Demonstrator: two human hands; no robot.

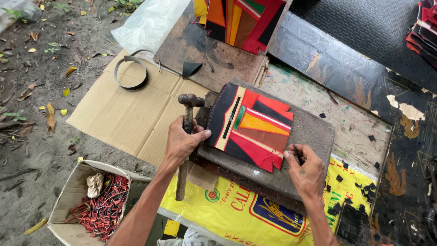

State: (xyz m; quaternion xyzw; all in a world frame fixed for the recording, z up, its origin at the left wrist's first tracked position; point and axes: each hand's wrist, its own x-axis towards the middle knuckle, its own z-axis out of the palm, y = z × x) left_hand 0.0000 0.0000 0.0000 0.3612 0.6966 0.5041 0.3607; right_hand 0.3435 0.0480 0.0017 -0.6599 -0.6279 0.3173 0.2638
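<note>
Patchwork leather panel [250, 125] in red, orange and black lies on a grey slab [314, 136]. Right hand [306, 171] pinches a small punch [298, 157] at its lower corner; left hand [182, 141] grips a hammer [186, 132]. Punching step; a strike needs the punch steadied upright.

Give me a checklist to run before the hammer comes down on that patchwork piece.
1. Left hand grips the wooden-handled hammer: ok.
2. Right hand holds a small dark punch tool at the piece's edge: ok.
3. Red, orange and black patchwork leather piece lies flat on the grey stone slab: ok.
4. Punch tip position: cannot tell, fingers hide it.
5. Fingers clear of strike path: cannot tell.
</note>
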